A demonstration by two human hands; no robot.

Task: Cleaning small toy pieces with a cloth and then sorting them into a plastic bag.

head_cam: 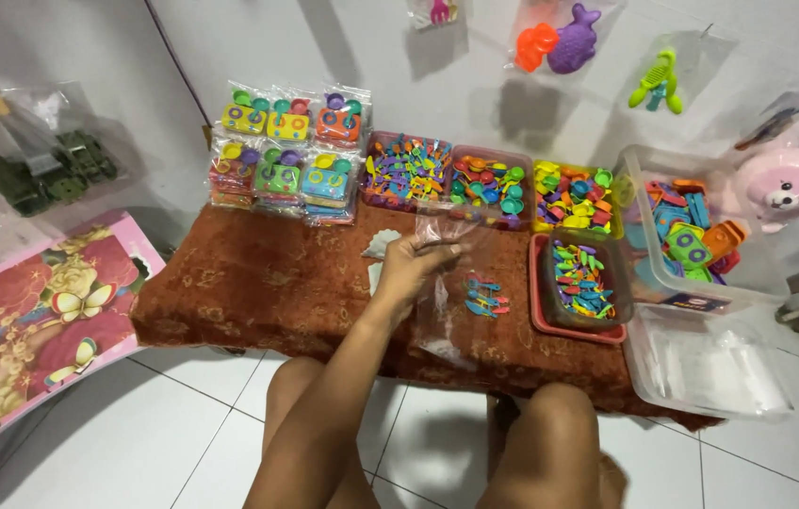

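Note:
My left hand (pixel 409 269) reaches over a low table covered with a brown patterned cloth (pixel 258 283). Its fingers pinch the top edge of a clear plastic bag (pixel 447 302). The bag hangs down over the cloth, and a few small blue and red toy pieces (pixel 484 297) show through it. A small pale shell-shaped item (pixel 379 245) lies just left of the hand. My right hand is out of view. My bare knees show below the table's front edge.
Stacked packs of toy sets (pixel 286 155) stand at the back left. Several trays of small colourful toy pieces (pixel 489 184) line the back, with a red tray (pixel 578 283) in front. At the right stand clear tubs (pixel 701 236). Bagged toys hang on the wall.

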